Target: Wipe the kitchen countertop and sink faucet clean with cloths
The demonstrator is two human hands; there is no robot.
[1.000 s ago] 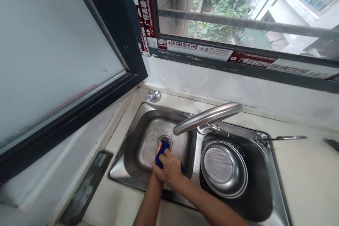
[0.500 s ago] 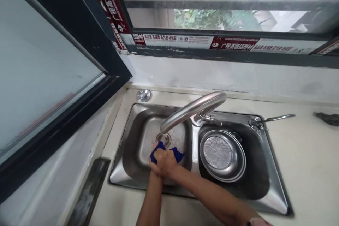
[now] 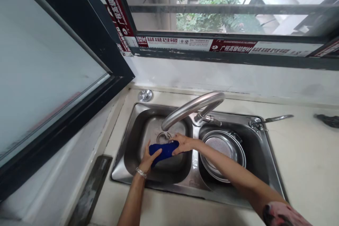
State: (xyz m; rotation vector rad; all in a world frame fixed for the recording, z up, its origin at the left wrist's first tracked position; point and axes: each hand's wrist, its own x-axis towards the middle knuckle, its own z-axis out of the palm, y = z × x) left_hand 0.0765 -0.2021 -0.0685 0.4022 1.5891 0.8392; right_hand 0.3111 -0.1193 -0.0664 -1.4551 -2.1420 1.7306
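Observation:
A blue cloth [image 3: 164, 151] is stretched between my two hands over the left basin [image 3: 132, 148] of a steel double sink. My left hand [image 3: 148, 159] grips the cloth's left end, with the thumb lying on top. At the other end, my right hand [image 3: 182, 143] pinches the cloth between thumb and fingers. Directly above hangs the spout of the curved faucet [image 3: 193, 108], and water seems to fall from it beside the cloth. Behind the cloth, the drain [image 3: 163, 137] shows in part.
In the right basin lies a metal pan with a perforated strainer [image 3: 219, 148], partly behind my right forearm. A round metal stopper [image 3: 145, 95] sits at the back left of the counter. A dark scrubber [image 3: 328, 120] lies far right. An open window sash [image 3: 106, 77] juts in from the left.
My hands were clasped together around the bunched cloth. They have moved apart, left and right, and the cloth is now spread out between them.

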